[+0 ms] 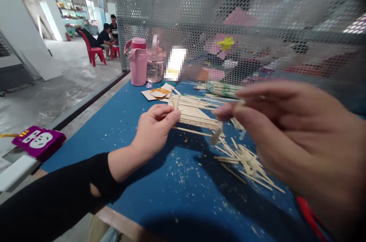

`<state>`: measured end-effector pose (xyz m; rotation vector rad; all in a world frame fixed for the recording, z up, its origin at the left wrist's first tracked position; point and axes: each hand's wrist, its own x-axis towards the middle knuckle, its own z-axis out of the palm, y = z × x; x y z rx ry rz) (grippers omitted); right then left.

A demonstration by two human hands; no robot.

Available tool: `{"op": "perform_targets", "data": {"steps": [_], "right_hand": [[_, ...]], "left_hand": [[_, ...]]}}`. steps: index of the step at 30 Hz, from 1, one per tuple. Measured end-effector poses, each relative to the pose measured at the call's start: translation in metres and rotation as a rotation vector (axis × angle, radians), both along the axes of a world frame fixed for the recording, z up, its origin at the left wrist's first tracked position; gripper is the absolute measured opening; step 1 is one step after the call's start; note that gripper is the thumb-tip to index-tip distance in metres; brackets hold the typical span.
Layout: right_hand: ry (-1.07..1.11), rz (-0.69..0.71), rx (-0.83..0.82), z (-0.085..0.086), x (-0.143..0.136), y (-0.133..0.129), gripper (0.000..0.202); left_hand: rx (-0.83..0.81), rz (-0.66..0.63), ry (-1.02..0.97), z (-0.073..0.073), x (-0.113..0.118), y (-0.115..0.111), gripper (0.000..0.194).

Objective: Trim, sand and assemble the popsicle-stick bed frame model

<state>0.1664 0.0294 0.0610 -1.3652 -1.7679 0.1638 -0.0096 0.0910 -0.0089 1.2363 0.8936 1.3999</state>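
Observation:
A small model built of pale wooden sticks (197,116) hangs over the blue tabletop (183,185). Its left end is pinched between the thumb and fingers of my left hand (154,125). My right hand (291,131), large and blurred in front, is closed with thumb and fingertips together around a tiny pale piece (241,102) that is too smeared to name. Below the model's right end lies a loose pile of thin wooden sticks (248,162). More sticks in a green-patterned wrapper (223,88) lie behind.
A pink flask (138,63), a clear jug (155,66) and a bright screen (175,63) stand along a perforated metal panel (171,5). Paper pieces (157,92) lie before them. A purple power strip (39,143) sits at left. Two people (107,36) are far back.

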Motion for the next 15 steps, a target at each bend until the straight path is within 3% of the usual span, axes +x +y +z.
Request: {"op": "perform_targets", "data": {"steps": [2, 4, 9, 15], "right_hand": [[0.04, 0.09, 0.033, 0.019, -0.025, 0.022, 0.01], [0.008, 0.186, -0.052, 0.025, -0.037, 0.041, 0.014], [0.03, 0.268, -0.313, 0.016, -0.029, 0.059, 0.02], [-0.003, 0.286, -0.369, 0.013, -0.028, 0.064, 0.016]], "left_hand": [[0.003, -0.01, 0.008, 0.002, -0.001, 0.0, 0.011], [-0.001, -0.027, 0.004, 0.004, -0.001, -0.001, 0.011], [-0.014, -0.058, -0.019, 0.006, -0.002, -0.001, 0.011], [0.007, -0.05, 0.042, 0.006, -0.002, -0.002, 0.015]]}}
